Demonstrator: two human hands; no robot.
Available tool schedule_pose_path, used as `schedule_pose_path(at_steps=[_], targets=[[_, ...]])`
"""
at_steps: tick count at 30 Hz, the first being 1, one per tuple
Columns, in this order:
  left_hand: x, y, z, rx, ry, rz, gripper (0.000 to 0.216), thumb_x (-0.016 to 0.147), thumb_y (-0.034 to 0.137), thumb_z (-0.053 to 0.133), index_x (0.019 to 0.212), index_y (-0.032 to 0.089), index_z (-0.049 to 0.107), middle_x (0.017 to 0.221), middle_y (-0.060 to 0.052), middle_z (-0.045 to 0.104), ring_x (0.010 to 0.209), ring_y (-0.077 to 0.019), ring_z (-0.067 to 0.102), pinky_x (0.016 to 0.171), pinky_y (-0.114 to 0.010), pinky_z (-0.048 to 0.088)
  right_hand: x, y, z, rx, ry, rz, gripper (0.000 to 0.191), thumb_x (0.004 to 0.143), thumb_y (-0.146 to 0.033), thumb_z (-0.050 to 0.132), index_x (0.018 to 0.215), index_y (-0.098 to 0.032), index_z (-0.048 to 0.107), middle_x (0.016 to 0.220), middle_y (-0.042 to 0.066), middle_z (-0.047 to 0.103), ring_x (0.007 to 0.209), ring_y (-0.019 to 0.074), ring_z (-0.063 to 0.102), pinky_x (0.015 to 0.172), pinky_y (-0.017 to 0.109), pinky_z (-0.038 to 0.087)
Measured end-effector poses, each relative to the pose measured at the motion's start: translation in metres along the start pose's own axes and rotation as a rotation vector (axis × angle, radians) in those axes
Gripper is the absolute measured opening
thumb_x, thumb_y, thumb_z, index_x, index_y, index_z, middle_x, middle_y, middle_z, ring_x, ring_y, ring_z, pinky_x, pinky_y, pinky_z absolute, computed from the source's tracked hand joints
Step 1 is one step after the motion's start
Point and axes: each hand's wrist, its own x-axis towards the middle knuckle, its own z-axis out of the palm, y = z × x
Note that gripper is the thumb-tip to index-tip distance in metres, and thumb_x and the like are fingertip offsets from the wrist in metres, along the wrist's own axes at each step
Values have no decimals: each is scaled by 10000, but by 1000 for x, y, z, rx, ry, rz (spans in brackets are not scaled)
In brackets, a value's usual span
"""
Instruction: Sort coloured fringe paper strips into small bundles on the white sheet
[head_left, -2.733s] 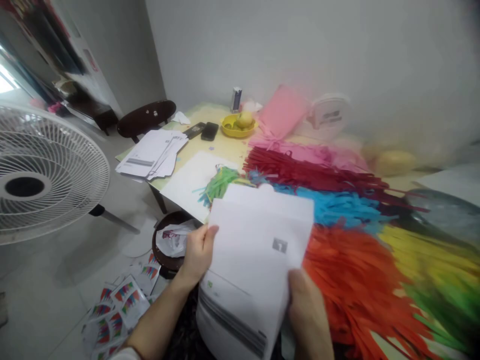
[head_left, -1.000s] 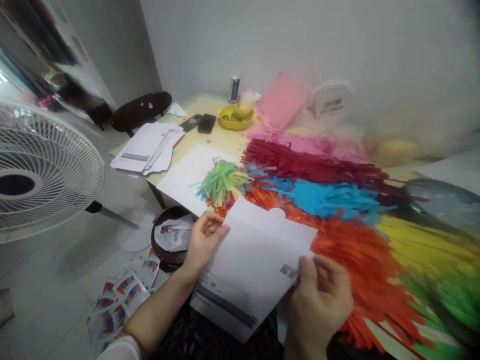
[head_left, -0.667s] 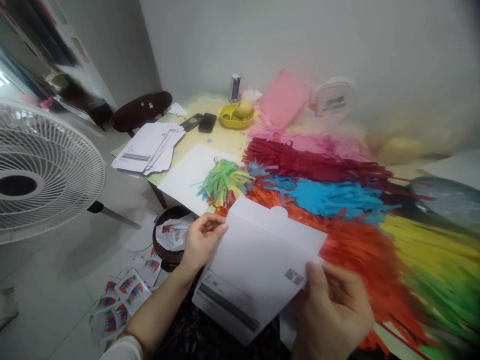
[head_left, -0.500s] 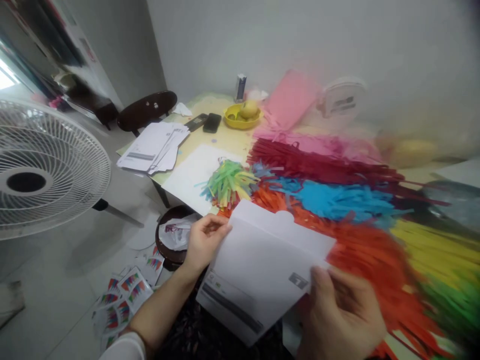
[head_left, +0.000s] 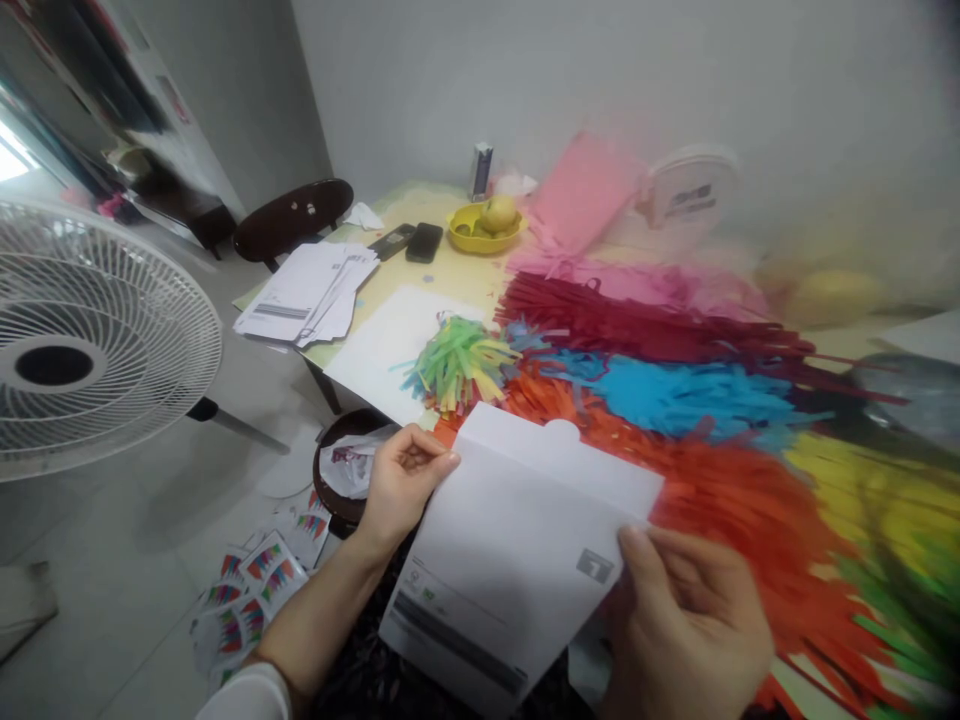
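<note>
- Far left, a white fan (head_left: 56, 365) faces in, its round cage running off the edge of the view.
- Down on the floor (head_left: 165, 570), here come printed cards (head_left: 255, 585), overlapping in a loose spread, bright with coloured shapes.
- Up to the tabletop (head_left: 450, 275): a stack of white paper (head_left: 289, 290) sits at its left end, with a dark chair (head_left: 292, 220) just behind.
- Below the tabletop's edge, a stool (head_left: 324, 490) carries a crumpled plastic bag (head_left: 349, 470).
- And in comes the left hand (head_left: 405, 480), its grip pinched, thumb and fingers clamped on the upper left edge of a white envelope (head_left: 517, 540).
- Beyond it, a black phone (head_left: 424, 242), then a multicoloured pompom (head_left: 457, 360) of paper strips, then a yellow bowl (head_left: 465, 240) with fruit (head_left: 497, 214) inside.
- Centre stage, the envelope! It is tilted between both hands, over dark patterned cloth, flap up and reaching across the orange strips in view; a dark printed band crosses its lower end.
- Further right, dark red strips (head_left: 645, 320) lie behind blue strips (head_left: 690, 395).
- There's the right hand (head_left: 697, 600), grip closed on the envelope's right edge, thumb near the grey printed square.
- Around it spread orange strips (head_left: 750, 500); at far right, yellow strips (head_left: 870, 480) and blurred green strips (head_left: 900, 590).
</note>
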Motion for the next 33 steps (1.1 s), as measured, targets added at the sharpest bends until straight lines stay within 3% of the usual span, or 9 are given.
schedule_pose_path(at_steps=[5, 12, 16, 18, 22, 25, 27, 30, 33], targets=[[2, 2, -6, 8, -92, -56, 351, 698, 297, 811, 997, 139, 718, 694, 10, 653, 630, -78, 581, 619, -173, 450, 0, -1, -2, 26, -60, 76, 417, 695, -362, 845, 1032, -182, 681, 834, 22, 709, 728, 144, 646, 649, 243, 510], [12, 13, -8, 43, -219, -110, 297, 627, 327, 854, 723, 126, 657, 612, 31, 593, 570, -69, 511, 556, -170, 387, 2, -2, -7, -45, -132, 89, 364, 688, -407, 830, 930, -176, 685, 812, 39, 687, 684, 149, 625, 564, 228, 495], [18, 18, -10, 47, -292, -130, 350, 643, 367, 843, 859, 125, 714, 750, -25, 685, 700, -122, 602, 670, -211, 453, 11, 2, -12, -42, -250, 83, 347, 696, -396, 819, 924, -188, 660, 792, 24, 659, 666, 138, 616, 545, 208, 483], [21, 18, -14, 67, -338, -139, 344, 667, 368, 827, 891, 126, 728, 766, -34, 693, 687, -122, 597, 655, -216, 445, 16, 3, -14, -55, -296, 79, 343, 688, -393, 818, 918, -189, 667, 764, 17, 655, 640, 135, 613, 534, 204, 483], [26, 22, -21, 155, -473, -16, 212, 768, 316, 742, 884, 141, 764, 777, -42, 685, 676, -117, 578, 637, -220, 419, 27, -3, -18, -140, -380, -11, 258, 690, -360, 792, 881, -201, 726, 767, 24, 687, 665, 156, 638, 582, 230, 515], [26, 28, -25, 240, -589, 122, 159, 817, 234, 654, 830, 159, 794, 795, -60, 675, 745, -140, 595, 680, -236, 426, 36, -8, -21, -170, -602, -192, 120, 762, -331, 715, 795, -231, 774, 814, 37, 712, 732, 172, 659, 641, 243, 525], [25, 30, -25, 297, -636, 190, 195, 823, 183, 610, 799, 174, 803, 785, -60, 653, 737, -136, 586, 672, -238, 422, 41, -10, -22, -164, -740, -283, 167, 804, -329, 665, 725, -239, 782, 831, 46, 715, 766, 184, 668, 653, 247, 522], [21, 33, -27, 394, -647, 240, 254, 842, 146, 557, 840, 193, 806, 817, -64, 651, 762, -144, 598, 695, -246, 440, 45, -11, -19, -143, -787, -230, 286, 837, -417, 608, 710, -229, 782, 848, 63, 733, 780, 218, 688, 653, 278, 534], [22, 44, -30, 489, -681, 259, 286, 877, 147, 514, 880, 193, 797, 868, -76, 677, 829, -163, 634, 776, -265, 480, 42, -15, -12, -270, -845, -191, 302, 811, -489, 634, 799, -229, 786, 859, 61, 754, 782, 239, 706, 683, 307, 552]])
